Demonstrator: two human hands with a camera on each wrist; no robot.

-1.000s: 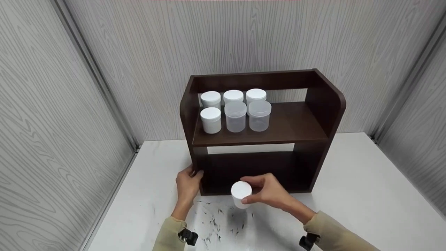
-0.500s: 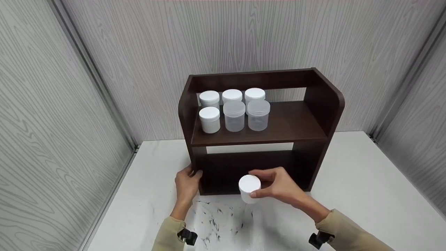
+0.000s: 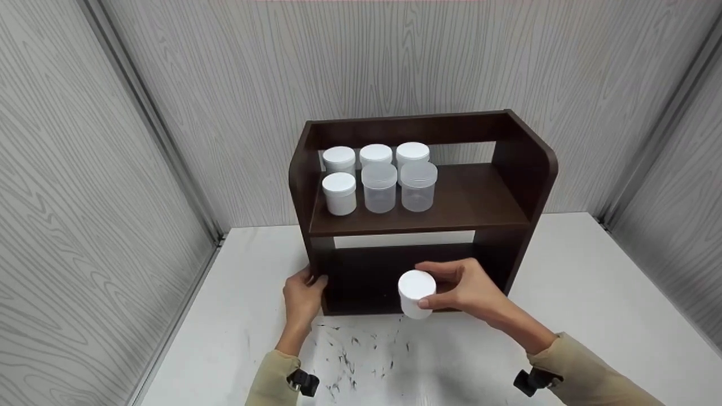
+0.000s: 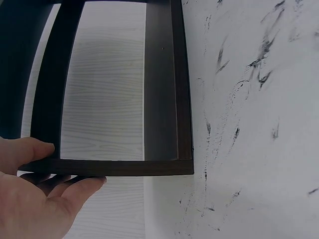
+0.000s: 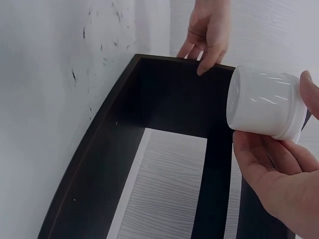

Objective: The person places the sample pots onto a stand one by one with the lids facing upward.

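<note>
A white lidded jar (image 3: 416, 294) is pinched between the thumb and fingers of my right hand (image 3: 476, 290), raised in front of the lower part of a dark brown two-tier shelf (image 3: 423, 228). In the right wrist view the jar (image 5: 261, 102) appears on its side, with the thumb on one side and the fingers on the other. My left hand (image 3: 303, 296) grips the shelf's left side panel low down. The left wrist view shows the thumb of this hand (image 4: 35, 199) inside the panel and the fingers outside.
On the upper shelf stand several jars: white ones along the back, a white jar (image 3: 339, 194) at front left, and two translucent jars, one in the middle (image 3: 379, 189) and one farther right (image 3: 418, 188). The white tabletop (image 3: 237, 338) carries dark scuffs. Grey panels (image 3: 237, 73) enclose it.
My right hand has moved up and to the right, carrying the white jar from near the tabletop to in front of the lower compartment. The left hand keeps its grip on the side panel.
</note>
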